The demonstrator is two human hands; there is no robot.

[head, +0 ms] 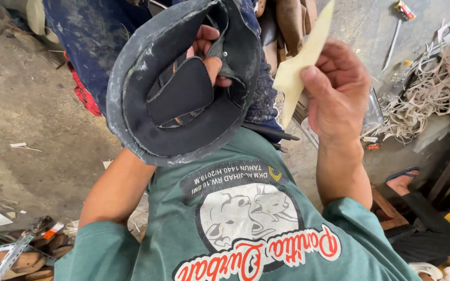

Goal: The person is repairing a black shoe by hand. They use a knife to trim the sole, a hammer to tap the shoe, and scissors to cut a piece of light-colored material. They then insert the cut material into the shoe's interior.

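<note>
The left hand [209, 52] is tucked inside a dark grey, scuffed shoe upper [183, 83] with a rough curled rim, fingers closed on its black inner tongue flap [180, 93] and holding the piece up before the chest. The right hand [337, 88] pinches a pale yellow, stiff pointed insert sheet [300, 62] between thumb and fingers, just right of the upper and apart from it. To seat the sheet well, I judge the left fingers should keep the opening spread and the flap flat while the sheet's narrow tip enters first. Further right of that hand lies a heap of pale trimmed strips [428, 88]; below both hands, a green printed shirt [246, 218].
</note>
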